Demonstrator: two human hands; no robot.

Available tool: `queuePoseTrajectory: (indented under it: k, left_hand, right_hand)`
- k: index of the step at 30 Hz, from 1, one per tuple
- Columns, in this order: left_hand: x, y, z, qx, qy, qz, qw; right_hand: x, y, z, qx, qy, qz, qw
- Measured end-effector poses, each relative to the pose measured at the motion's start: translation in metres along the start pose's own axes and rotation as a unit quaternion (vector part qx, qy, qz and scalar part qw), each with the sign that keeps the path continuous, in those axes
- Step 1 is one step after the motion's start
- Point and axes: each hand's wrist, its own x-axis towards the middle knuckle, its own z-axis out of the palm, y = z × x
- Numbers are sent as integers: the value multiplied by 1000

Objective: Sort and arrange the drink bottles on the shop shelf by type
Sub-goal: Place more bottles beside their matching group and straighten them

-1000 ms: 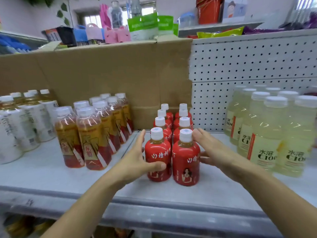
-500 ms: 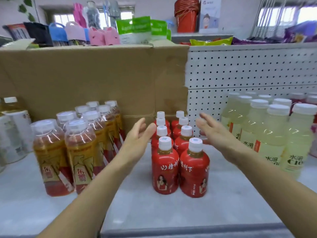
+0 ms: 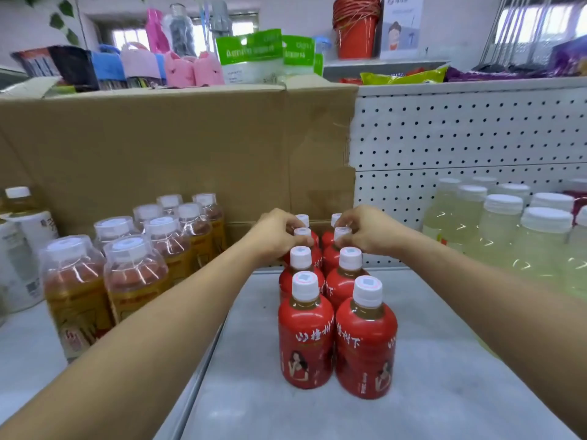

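left hand, right hand — open before, now pinching rear bottle caps

A cardboard box stands beside white pegboard, red buckets behind.

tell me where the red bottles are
Head view, centre of the shelf: the red bottles stand in two rows between amber bottles on the left and pale yellow bottles on the right.
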Motion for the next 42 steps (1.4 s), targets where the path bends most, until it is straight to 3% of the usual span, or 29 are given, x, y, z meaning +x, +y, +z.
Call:
queuePoseTrajectory:
  k: [4, 8, 11, 15, 22, 27, 34, 42]
  left_hand:
    - [-12, 8, 0, -85, 10, -29, 996]
    - [-76, 26, -6, -140, 104, 48, 984]
    - [-131, 23, -2, -135, 60, 74, 986]
    - [-149, 16, 8, -57, 30, 66, 996]
    - [-143, 19, 13, -30, 51, 79, 995]
    - [-146, 23, 15, -15, 69, 79, 994]
    - [-147, 26, 18, -13, 82, 71, 994]
    - [-148, 28, 18, -28, 81, 65, 994]
  right_hand:
    - [-8, 2, 0, 21, 4, 11, 1000]
    - [-59, -3, -9, 118, 94, -49, 987]
    - [-118, -8, -16, 199, 71, -107, 972]
    - [-152, -6, -8, 67, -26, -96, 993]
    - [-147, -11, 2, 3, 30, -105, 994]
    - [-144, -8, -2, 31, -9, -100, 994]
    - [-143, -13, 7, 17, 54, -101, 993]
    - [-141, -10, 3, 23, 34, -119, 992]
